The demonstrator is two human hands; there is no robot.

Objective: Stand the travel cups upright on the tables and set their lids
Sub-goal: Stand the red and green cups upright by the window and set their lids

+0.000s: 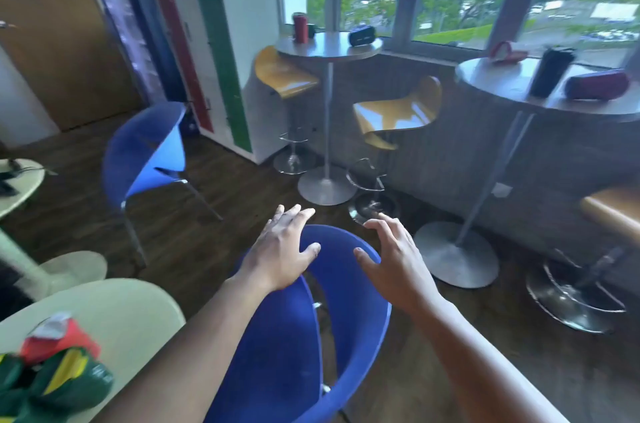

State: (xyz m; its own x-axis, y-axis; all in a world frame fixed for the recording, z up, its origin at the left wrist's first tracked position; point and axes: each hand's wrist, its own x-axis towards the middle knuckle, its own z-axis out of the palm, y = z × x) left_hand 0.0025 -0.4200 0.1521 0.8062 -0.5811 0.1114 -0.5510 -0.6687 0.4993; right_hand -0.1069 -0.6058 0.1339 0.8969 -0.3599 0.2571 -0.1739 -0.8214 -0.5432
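Two high round tables by the window: nearer table (491, 83) on the right, farther table (322, 46) at centre. Between them, two yellow bar stools (391, 117); open wooden floor (214, 214) from the table bases to the foreground. Below, blue chair (332, 311) with curved back rim; beside it, cream table (114, 311) at lower left. Both forearms bare, stretched forward over that rim. Left hand (282, 251) palm down, fingers spread and loose, grasping nothing, thumb just at the rim. Right hand (394, 256) likewise empty, fingers splayed and slightly curled. On the nearer table: black cup (550, 70) upright, red cup (597, 84) on its side near the edge, red lid (504, 51) behind them. On the farther table: second red cup (300, 27) upright, dark cup (362, 35) lying down. Whether upright cups capped: blurred, cannot tell.
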